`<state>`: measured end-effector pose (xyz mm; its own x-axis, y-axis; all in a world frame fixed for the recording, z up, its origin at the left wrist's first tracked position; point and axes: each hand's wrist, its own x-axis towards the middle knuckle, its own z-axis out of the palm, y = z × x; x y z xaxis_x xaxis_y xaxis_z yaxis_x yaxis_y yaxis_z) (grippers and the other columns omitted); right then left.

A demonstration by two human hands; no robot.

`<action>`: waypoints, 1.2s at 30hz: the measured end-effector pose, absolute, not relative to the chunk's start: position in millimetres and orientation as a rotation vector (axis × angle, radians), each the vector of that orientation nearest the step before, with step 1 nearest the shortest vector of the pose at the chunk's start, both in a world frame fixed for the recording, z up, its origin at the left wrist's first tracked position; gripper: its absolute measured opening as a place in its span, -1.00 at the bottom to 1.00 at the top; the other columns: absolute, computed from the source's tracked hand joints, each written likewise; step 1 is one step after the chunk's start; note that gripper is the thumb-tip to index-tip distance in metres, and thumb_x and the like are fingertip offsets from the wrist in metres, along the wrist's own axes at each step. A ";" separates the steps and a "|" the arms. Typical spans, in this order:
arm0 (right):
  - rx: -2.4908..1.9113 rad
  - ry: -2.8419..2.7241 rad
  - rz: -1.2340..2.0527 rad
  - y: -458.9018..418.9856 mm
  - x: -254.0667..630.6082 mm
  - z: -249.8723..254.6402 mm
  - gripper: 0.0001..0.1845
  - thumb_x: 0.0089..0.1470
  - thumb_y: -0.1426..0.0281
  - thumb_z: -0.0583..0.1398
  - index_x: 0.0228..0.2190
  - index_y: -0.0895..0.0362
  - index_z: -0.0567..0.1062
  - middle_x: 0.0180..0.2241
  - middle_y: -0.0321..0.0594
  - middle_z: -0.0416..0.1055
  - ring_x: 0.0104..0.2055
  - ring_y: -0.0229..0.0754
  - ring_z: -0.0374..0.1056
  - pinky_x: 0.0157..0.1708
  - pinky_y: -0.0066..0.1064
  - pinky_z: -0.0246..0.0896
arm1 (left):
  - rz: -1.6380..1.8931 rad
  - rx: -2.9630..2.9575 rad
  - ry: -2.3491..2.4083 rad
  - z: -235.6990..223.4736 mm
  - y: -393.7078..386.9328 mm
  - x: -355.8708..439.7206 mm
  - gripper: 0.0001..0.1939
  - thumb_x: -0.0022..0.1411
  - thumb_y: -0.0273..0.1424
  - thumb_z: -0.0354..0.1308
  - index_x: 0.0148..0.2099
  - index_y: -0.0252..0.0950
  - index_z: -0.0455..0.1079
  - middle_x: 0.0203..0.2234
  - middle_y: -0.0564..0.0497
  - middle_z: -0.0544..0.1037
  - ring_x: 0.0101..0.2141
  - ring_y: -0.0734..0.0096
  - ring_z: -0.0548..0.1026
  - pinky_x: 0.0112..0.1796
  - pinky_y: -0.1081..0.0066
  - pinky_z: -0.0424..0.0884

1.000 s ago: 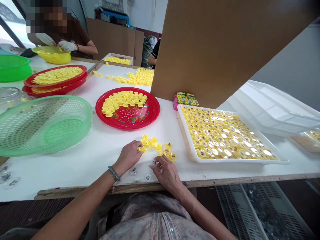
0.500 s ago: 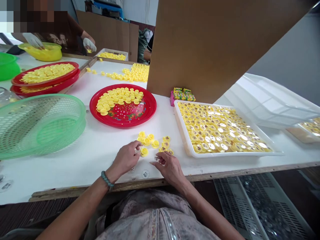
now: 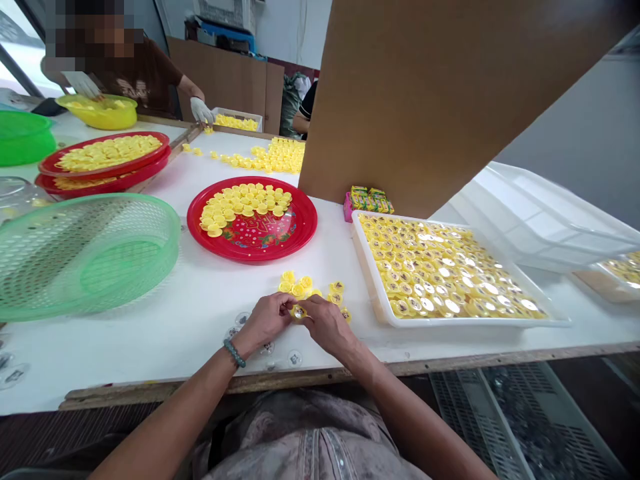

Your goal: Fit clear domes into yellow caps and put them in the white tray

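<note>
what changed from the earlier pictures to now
The left hand and right hand have come together, now both holding one small round yellow plastic piece with a printed centre. A co-worker's white-gloved hand has moved from the yellow plastic bowl toward the white plastic crate. The round red plastic tray and rectangular white plastic tray stayed put.

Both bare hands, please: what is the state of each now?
Left hand: closed, pinching a yellow piece.
Right hand: closed on the same yellow piece.
</note>
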<state>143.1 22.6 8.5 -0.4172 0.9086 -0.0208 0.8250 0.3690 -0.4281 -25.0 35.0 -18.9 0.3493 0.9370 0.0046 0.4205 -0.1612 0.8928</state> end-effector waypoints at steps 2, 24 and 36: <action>-1.602 -2.426 0.555 24.5 141.2 8.3 -0.74 -0.03 0.55 0.15 -0.25 0.13 0.48 -0.31 -0.19 0.40 -0.28 -0.23 0.34 -0.31 -0.50 0.12 | 0.789 1.656 1.180 -24.1 35.7 -25.3 -0.73 -0.04 -0.55 0.07 -0.23 -0.29 0.42 -0.45 0.04 0.47 -0.44 0.37 0.41 -0.40 0.46 0.32; -1.427 -2.438 0.603 28.5 149.6 9.2 -0.92 -0.04 0.55 0.21 -0.47 0.16 0.48 -0.45 -0.25 0.41 -0.39 -0.28 0.31 -0.43 -0.52 0.01 | 0.762 1.419 1.244 -28.5 31.9 -25.7 -0.85 0.02 -0.40 0.10 -0.34 -0.28 0.45 -0.51 0.03 0.53 -0.45 0.34 0.48 -0.45 0.46 0.35; -1.547 -2.523 0.472 23.6 148.6 4.1 -0.92 0.01 0.48 0.20 -0.37 0.14 0.50 -0.42 -0.23 0.43 -0.40 -0.26 0.33 -0.45 -0.50 0.01 | 0.773 1.494 1.255 -26.2 34.2 -23.2 -0.85 0.01 -0.45 0.08 -0.37 -0.26 0.48 -0.52 0.06 0.53 -0.48 0.37 0.46 -0.44 0.47 0.31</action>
